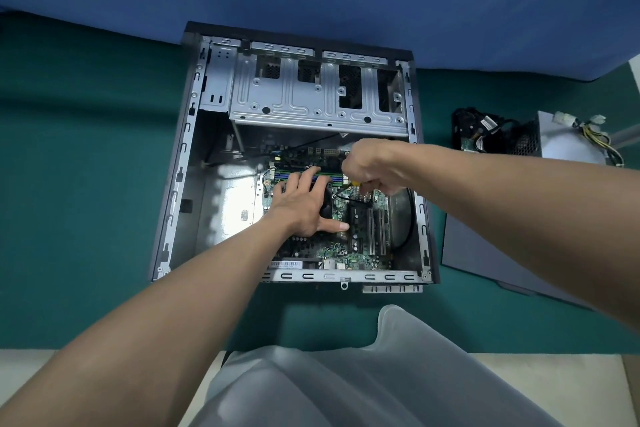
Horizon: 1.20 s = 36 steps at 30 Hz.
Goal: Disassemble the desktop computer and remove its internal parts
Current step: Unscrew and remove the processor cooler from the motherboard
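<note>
Barcode label (285, 264) on motherboard (349, 258), text unreadable

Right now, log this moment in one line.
case: open, board inside | left hand: rests on fan | right hand: grips screwdriver | power supply: out, beside case

Likely a repair workspace, opened computer case (180, 184), green mat (86, 184)

One case (180, 184), one screwdriver (354, 183), two hands (301, 204)
</note>
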Each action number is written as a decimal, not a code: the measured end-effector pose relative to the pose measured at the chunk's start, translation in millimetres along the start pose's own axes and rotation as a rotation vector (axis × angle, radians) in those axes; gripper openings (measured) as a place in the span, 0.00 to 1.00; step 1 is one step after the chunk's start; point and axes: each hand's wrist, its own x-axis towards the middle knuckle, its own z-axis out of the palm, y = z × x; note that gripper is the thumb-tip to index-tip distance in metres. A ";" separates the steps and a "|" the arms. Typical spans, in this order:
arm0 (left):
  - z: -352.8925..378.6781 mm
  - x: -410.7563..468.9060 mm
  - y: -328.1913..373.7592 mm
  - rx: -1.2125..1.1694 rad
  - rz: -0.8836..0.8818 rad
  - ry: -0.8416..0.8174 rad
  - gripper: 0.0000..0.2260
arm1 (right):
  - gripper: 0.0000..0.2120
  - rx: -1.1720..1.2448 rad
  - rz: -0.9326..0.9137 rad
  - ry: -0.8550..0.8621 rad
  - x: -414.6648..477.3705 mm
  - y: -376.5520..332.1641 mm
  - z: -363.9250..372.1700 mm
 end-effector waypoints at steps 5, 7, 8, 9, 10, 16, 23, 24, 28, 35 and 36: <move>0.2 0.6 0.1 0.000 0.004 0.005 0.45 | 0.07 -0.459 -0.247 0.259 -1.6 7.8 1.5; 0.8 1.4 0.0 0.005 0.001 0.007 0.46 | 0.03 -0.596 -0.338 0.289 -2.0 13.3 0.9; 1.1 1.6 0.2 0.011 -0.002 0.005 0.46 | 0.04 -0.696 -0.398 0.320 -2.1 14.8 1.2; 1.4 1.9 0.5 0.018 -0.007 0.001 0.47 | 0.06 -0.807 -0.473 0.371 -2.6 15.2 1.9; 1.6 2.5 0.6 0.026 -0.012 -0.003 0.47 | 0.08 -0.907 -0.551 0.426 -3.0 14.4 3.8; 2.0 2.5 -0.5 0.031 -0.018 -0.004 0.48 | 0.07 -0.771 -0.629 0.508 2.3 0.3 8.5; 1.4 0.9 -0.4 -0.005 0.001 0.006 0.46 | 0.13 0.391 -0.168 0.168 2.2 4.1 -3.1; 1.5 0.7 -0.5 -0.009 0.005 0.009 0.45 | 0.13 0.417 -0.158 0.108 0.4 4.7 -4.5; 2.3 0.7 -0.7 -0.006 0.010 0.019 0.46 | 0.14 -0.158 -0.142 0.231 -3.6 -2.2 0.8; 5.2 5.1 -1.8 0.017 0.001 0.020 0.47 | 0.11 -0.638 -0.425 0.370 -1.8 6.2 -0.4; 6.0 5.7 -2.2 0.025 -0.004 0.018 0.47 | 0.12 -0.699 -0.497 0.405 -2.9 3.7 1.0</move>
